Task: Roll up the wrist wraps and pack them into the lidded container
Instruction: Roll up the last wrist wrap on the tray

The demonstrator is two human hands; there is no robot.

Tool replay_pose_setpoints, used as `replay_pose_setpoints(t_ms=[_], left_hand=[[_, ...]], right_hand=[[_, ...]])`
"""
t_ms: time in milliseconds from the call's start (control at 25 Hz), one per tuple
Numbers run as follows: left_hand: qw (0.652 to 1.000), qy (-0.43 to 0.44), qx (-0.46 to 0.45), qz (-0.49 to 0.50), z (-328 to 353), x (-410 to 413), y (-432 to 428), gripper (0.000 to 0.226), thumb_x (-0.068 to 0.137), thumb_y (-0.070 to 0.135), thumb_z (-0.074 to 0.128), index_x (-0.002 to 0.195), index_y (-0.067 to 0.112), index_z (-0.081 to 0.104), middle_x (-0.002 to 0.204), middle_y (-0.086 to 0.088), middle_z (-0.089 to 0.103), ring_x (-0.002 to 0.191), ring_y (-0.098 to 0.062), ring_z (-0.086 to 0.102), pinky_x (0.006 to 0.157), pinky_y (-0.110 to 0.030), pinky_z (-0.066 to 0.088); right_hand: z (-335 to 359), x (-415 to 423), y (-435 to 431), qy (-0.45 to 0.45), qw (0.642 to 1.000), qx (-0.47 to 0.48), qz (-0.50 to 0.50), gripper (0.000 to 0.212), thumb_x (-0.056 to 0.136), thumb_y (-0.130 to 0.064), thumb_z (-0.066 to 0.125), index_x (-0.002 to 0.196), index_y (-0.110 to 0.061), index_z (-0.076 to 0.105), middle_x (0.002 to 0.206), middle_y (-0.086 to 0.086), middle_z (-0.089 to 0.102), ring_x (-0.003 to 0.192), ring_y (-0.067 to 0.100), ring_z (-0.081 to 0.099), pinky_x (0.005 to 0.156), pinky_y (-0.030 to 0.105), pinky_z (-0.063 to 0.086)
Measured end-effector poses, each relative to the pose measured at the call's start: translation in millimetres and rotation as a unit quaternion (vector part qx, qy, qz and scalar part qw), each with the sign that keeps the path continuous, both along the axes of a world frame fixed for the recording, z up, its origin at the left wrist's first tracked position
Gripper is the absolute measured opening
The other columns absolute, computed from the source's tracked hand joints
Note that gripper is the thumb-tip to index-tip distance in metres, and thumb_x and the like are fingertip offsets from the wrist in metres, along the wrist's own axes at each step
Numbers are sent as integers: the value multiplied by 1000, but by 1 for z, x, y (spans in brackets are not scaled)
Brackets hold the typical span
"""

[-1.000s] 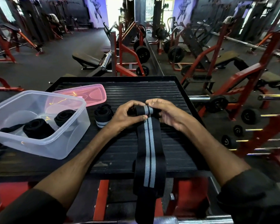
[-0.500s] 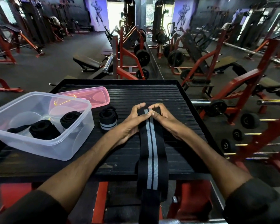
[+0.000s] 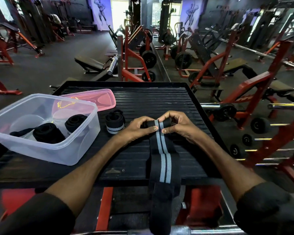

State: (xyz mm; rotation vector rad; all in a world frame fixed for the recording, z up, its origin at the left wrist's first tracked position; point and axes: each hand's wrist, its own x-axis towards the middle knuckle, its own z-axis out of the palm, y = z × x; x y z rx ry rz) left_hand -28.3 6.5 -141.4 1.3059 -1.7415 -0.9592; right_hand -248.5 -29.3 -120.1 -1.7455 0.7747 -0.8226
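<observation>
A dim gym with red-framed benches and weight racks stretches behind a black ribbed counter (image 3: 159,102). At its left edge sits a clear plastic container (image 3: 46,146), open, with two rolled black wraps inside it — a larger one (image 3: 47,133) toward the near side and a smaller one (image 3: 75,122) by the right wall. Behind the container, lying flat, is its pink lid (image 3: 98,99), partly hidden by the container's far corner. Just right of the container a rolled wrist wrap (image 3: 115,123) with a grey band stands on end on the counter, apart from both container and hands. Next comes the left hand (image 3: 139,128), fingers curled and thumb pressed down on the left end of a started roll; the right hand (image 3: 178,125) grips the roll's other end the same way, thumbs nearly meeting. Between them the black wrist wrap with two grey stripes (image 3: 163,158) is partly wound at its far end, its loose length running toward the person and hanging over the counter's near edge.
</observation>
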Motion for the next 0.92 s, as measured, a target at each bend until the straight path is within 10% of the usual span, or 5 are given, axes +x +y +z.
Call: replay_pose_setpoints(t_ms=[320, 560, 920], left_hand=[[999, 10, -53, 6, 1, -3, 6, 35, 82, 27, 82, 113, 15, 72, 111, 2, 74, 106, -12, 67, 92, -17, 49], [995, 2, -102, 15, 2, -1, 6, 41, 74, 34, 87, 111, 26, 71, 114, 8, 72, 111, -5, 64, 101, -22, 46], [995, -57, 7, -84, -4, 2, -2, 45, 90, 19, 74, 131, 16, 57, 129, -2, 63, 119, -8, 57, 98, -9, 41]], right_hand=[[3, -8, -6, -97, 966, 237, -11, 38, 87, -6, 69, 124, -13, 67, 118, 8, 73, 108, 22, 68, 91, 37, 55], [-3, -13, -10, 97, 984, 143, 33, 51, 92, -54, 65, 124, -15, 69, 125, 4, 70, 115, 17, 61, 94, 32, 49], [-2, -12, -6, 23, 999, -14, 27, 32, 86, -5, 78, 117, -3, 68, 99, 21, 68, 89, 26, 60, 79, 36, 51]])
